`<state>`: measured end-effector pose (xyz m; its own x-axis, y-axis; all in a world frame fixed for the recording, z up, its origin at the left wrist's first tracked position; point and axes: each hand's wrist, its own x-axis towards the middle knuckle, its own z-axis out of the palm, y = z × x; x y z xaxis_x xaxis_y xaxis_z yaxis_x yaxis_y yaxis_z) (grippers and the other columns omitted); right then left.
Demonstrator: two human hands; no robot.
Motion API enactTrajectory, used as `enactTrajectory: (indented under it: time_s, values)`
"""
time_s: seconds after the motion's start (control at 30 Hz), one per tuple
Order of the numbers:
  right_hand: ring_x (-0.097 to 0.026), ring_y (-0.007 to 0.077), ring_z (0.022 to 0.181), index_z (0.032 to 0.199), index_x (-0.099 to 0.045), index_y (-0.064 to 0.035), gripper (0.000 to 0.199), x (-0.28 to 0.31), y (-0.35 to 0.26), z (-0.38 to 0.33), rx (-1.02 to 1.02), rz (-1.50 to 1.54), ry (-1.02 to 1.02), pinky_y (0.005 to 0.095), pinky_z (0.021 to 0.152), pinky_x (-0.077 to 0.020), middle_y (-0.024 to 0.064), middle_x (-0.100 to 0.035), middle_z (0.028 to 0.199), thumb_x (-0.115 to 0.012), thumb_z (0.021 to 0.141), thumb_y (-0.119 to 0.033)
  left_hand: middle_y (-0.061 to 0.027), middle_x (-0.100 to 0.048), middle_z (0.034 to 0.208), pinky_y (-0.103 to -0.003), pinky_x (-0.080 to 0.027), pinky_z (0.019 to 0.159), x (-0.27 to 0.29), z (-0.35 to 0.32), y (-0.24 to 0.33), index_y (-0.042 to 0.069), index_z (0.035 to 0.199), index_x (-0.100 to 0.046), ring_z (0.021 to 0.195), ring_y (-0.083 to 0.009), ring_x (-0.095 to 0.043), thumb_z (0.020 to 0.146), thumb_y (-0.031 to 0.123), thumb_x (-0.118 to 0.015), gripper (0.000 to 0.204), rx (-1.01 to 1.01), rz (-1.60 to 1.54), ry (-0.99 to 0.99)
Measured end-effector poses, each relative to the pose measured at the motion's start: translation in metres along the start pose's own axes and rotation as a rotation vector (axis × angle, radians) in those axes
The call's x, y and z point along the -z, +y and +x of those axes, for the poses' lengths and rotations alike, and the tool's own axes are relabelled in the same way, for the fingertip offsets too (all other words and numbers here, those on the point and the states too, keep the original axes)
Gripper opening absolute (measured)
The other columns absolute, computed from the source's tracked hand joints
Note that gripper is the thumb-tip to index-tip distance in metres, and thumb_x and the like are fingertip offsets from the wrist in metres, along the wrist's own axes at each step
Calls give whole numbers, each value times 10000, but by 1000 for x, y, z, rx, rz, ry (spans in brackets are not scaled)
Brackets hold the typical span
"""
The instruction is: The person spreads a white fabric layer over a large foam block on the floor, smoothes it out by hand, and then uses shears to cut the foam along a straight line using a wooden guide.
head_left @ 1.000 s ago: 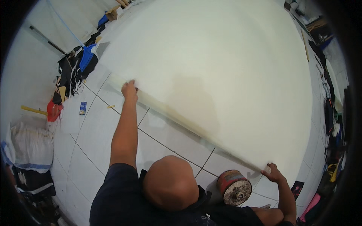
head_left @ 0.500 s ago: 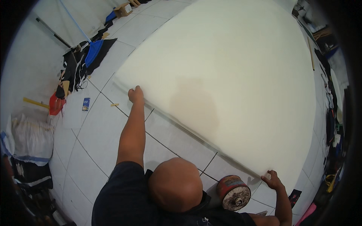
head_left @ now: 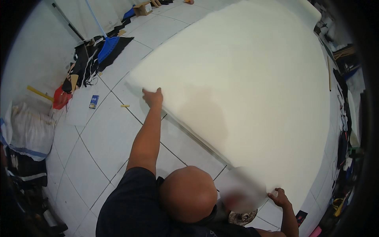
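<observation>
A large cream sheet [head_left: 252,91], soft and foam-like, lies spread over the tiled floor. My left hand [head_left: 153,97] reaches far forward and grips its near edge close to the left corner. Lower on the right, my right hand [head_left: 281,197] has thumb and fingers curled at the same edge near the right corner. How firmly either hand pinches the sheet is hard to see. Between my arms stands a round can [head_left: 242,218] with a stained top, mostly covered by a blurred patch.
Black fabric scraps [head_left: 85,59] and a blue broom [head_left: 107,49] lie along the left wall. A small blue box [head_left: 94,101] and a yellow piece [head_left: 125,106] sit on the tiles. A white sack [head_left: 29,128] stands at left. Clutter lines the right wall, with a wooden stick [head_left: 329,73].
The view has shifted a little. My left hand's fingers are more spread at the edge, and my right hand sits slightly lower in view. A blur now covers much of the can.
</observation>
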<state>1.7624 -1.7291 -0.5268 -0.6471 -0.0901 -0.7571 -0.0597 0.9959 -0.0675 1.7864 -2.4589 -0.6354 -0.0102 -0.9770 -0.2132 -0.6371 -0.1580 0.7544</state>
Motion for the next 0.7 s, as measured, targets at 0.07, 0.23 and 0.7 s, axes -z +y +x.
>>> enactTrajectory:
  time_s: [0.07,0.23,0.7]
  values:
    - [-407,427,1220,1265,-393,101,928,1,-4,0,-3,-5,-1,454,997,-370,324,-380,1299,-597,746,-640,-259,-392,1253,-460,-464,906,9,-12,21,22,1385,-199,1095,-399,-506,759,258,-701,836,-168,80,19]
    - [-404,423,1226,1271,-395,89,921,1,-6,-2,-6,0,-2,450,1002,-367,312,-376,1309,-604,743,-636,-292,-408,1230,-461,-462,905,6,-7,17,-35,1358,-212,1072,-413,-517,777,255,-679,800,-221,95,76]
    - [-309,385,1294,1317,-360,63,964,-39,61,26,99,-21,136,442,1065,-286,277,-347,1362,-656,710,-625,-232,-318,1382,-516,-288,1036,-4,-66,-4,71,1409,-271,1281,-407,-313,835,314,-605,707,-849,159,121]
